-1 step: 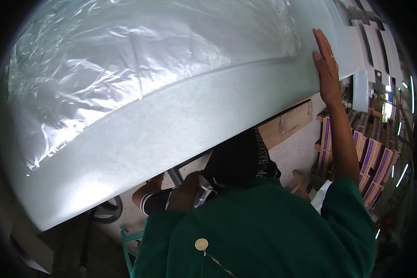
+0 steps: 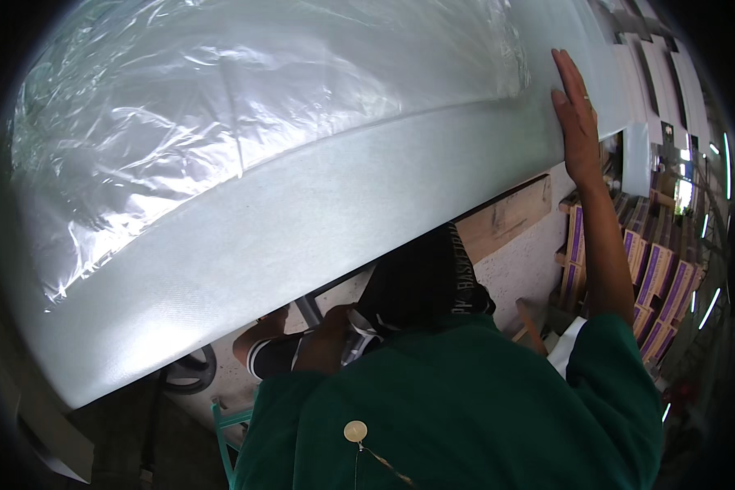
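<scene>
A big pale sheet (image 2: 286,220) carries wrinkled clear plastic (image 2: 318,73). The right hand (image 2: 576,122) lies flat by the sheet's near edge, fingers together, most of the sheet leftward; the hidden left hand's state I cannot tell.

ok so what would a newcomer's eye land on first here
The shiny, crumpled plastic film across the upper left, lying on the big pale panel. Next, the right hand, fingers extended, toward the panel's right end. Then the stacked boxes with purple markings, at the right.
</scene>
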Available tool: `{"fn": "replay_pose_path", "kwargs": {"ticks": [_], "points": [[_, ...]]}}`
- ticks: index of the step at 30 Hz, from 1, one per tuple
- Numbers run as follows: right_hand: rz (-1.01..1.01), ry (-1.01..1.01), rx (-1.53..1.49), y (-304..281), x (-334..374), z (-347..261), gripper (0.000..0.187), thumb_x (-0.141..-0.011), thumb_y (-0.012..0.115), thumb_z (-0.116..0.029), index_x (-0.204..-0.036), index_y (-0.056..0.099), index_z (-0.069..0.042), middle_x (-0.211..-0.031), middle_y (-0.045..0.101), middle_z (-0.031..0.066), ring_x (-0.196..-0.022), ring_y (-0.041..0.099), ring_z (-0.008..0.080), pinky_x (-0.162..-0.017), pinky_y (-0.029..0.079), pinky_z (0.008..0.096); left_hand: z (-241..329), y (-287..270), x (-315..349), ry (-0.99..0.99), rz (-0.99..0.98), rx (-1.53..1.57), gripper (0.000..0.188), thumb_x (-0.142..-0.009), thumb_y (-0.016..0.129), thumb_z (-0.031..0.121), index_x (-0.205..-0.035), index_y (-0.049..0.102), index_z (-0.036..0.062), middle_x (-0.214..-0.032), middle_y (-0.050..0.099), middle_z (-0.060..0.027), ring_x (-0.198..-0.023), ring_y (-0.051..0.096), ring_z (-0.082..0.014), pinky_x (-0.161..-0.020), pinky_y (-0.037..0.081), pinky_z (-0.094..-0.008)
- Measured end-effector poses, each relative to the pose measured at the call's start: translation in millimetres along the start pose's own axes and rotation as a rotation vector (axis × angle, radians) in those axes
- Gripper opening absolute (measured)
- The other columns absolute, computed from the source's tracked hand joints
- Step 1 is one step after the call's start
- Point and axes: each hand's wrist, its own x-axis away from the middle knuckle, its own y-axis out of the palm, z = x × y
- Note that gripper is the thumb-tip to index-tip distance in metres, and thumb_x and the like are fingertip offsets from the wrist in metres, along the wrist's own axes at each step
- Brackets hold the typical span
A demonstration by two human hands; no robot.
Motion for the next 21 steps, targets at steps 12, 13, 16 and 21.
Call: {"fn": "replay_pose_path", "kwargs": {"ticks": [12, 13, 16, 21], "points": [[0.017, 0.009, -0.053, -1.7, 1.1, 2.3, 0.041, -0.089, 0.042, -0.027, -0.127, 0.043, -0.014, -0.132, 0.039, 0.0127, -0.126, 0.032, 0.0287, -0.102, 0.024, 0.0349, -8.9, -50.2, -16.4, -0.202, -0.285, 0.086, 0.046, -0.074, 0.061, 0.037, -0.110, 0.056, 0.0095, -0.102, 0.059, -0.0193, -0.094, 0.058, -0.0293, -0.082, 0.046, -0.0384], [0.019, -0.008, -0.031, -3.2, 1.1, 4.9, 0.041, -0.089, 0.042, -0.028, -0.127, 0.043, -0.014, -0.132, 0.039, 0.0127, -0.126, 0.032, 0.0286, -0.102, 0.024, 0.0348, -5.2, -60.1, -17.6, -0.230, -0.304, 0.093, 0.045, -0.074, 0.061, 0.037, -0.110, 0.057, 0.0096, -0.102, 0.059, -0.0194, -0.094, 0.058, -0.0294, -0.082, 0.046, -0.0384], [0.051, -0.047, 0.023, -1.2, 1.1, 9.4, 0.041, -0.088, 0.042, -0.028, -0.127, 0.043, -0.014, -0.131, 0.040, 0.0127, -0.125, 0.033, 0.0280, -0.102, 0.025, 0.0344, 5.6, -87.4, -17.9, -0.300, -0.344, 0.128, 0.045, -0.075, 0.061, 0.037, -0.110, 0.057, 0.0098, -0.103, 0.058, -0.0196, -0.094, 0.058, -0.0296, -0.082, 0.046, -0.0384], [0.101, -0.038, 0.014, 0.4, 8.0, 12.1, 0.039, -0.088, 0.043, -0.027, -0.125, 0.046, -0.014, -0.131, 0.041, 0.0128, -0.124, 0.035, 0.0265, -0.102, 0.025, 0.0338, 5.3, -92.2, -24.8, -0.364, -0.195, 0.196, 0.034, -0.073, 0.062, 0.030, -0.104, 0.061, 0.0148, -0.108, 0.057, -0.0120, -0.100, 0.055, -0.0251, -0.084, 0.045, -0.0336]]}}
